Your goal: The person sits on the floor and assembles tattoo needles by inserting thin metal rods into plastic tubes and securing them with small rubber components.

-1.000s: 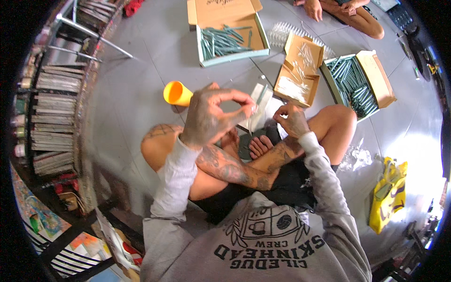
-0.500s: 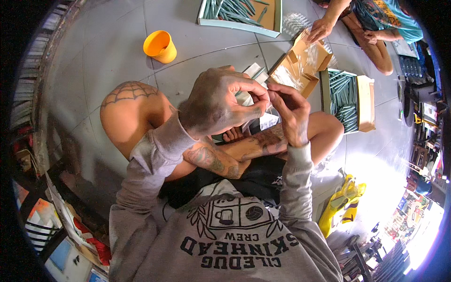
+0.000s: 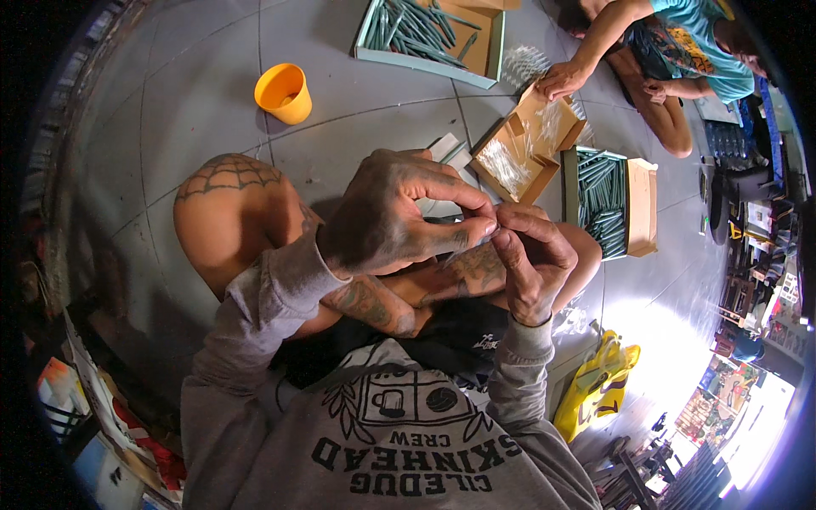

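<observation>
My left hand point(image 3: 395, 212) and my right hand point(image 3: 534, 255) meet above my crossed legs, fingertips pinched together. Whatever lies between the fingertips is too small to make out. Behind my left hand, partly covered by it, a pale narrow box point(image 3: 449, 148) lies on the floor. Just beyond my right hand sits an open cardboard box point(image 3: 523, 180) with clear plastic pieces in it; a co-worker's hand point(image 3: 563, 81) rests on its far edge. To its right stands another box point(image 3: 642, 208), filled with dark green pen-like sticks point(image 3: 602, 204).
A yellow-orange cup point(image 3: 283, 100) stands on the grey tiled floor point(image 3: 204, 102) at the far left. At the far side is a light green tray point(image 3: 425, 66) of more dark green sticks. A yellow bag point(image 3: 599, 382) lies at right. The co-worker point(image 3: 705, 59) sits far right.
My hands have come slightly lower and nearer, still pinched together, and my right hand has turned. The whole view has shifted a little; the co-worker's hand stays at the cardboard box.
</observation>
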### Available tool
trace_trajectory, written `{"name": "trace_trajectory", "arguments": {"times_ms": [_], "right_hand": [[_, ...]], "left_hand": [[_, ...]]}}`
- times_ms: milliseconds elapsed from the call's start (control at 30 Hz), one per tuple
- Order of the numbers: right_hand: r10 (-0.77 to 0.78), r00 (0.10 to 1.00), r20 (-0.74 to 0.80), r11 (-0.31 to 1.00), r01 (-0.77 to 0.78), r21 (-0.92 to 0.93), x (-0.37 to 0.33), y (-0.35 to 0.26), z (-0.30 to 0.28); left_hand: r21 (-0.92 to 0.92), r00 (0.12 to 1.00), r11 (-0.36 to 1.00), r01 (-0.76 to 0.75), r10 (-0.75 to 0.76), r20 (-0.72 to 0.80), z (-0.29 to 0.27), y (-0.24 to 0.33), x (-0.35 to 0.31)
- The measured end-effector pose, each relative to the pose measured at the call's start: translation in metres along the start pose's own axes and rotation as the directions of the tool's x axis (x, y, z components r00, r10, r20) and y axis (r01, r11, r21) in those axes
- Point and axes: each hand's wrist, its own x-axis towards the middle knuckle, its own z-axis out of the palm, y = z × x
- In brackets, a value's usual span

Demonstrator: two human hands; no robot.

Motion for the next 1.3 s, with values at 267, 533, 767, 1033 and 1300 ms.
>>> {"name": "trace_trajectory", "arguments": {"times_ms": [267,533,767,1033,1300], "right_hand": [[0.032,0.998,-0.051,0.999,-0.030,0.036,-0.003,-0.007,0.005],[-0.023,0.998,-0.058,0.995,0.028,0.092,-0.004,0.000,0.007],[-0.052,0.997,-0.050,0.982,0.060,0.177,-0.002,-0.001,0.012],[-0.142,0.987,-0.072,0.989,0.144,0.027,-0.002,0.003,0.013],[-0.216,0.948,-0.234,0.976,0.216,-0.027,-0.005,0.000,0.027]], "left_hand": [[0.002,0.999,1.000,-0.019,0.019,-0.031,0.002,0.004,0.000],[-0.066,0.999,0.998,-0.002,0.000,-0.043,0.005,0.006,0.000],[-0.067,0.997,0.998,0.016,-0.022,-0.079,0.006,0.007,0.000],[-0.045,0.991,0.999,0.002,-0.008,-0.137,0.010,0.008,-0.001],[-0.347,0.978,0.933,0.098,-0.155,-0.141,0.023,0.010,-0.007]]}}
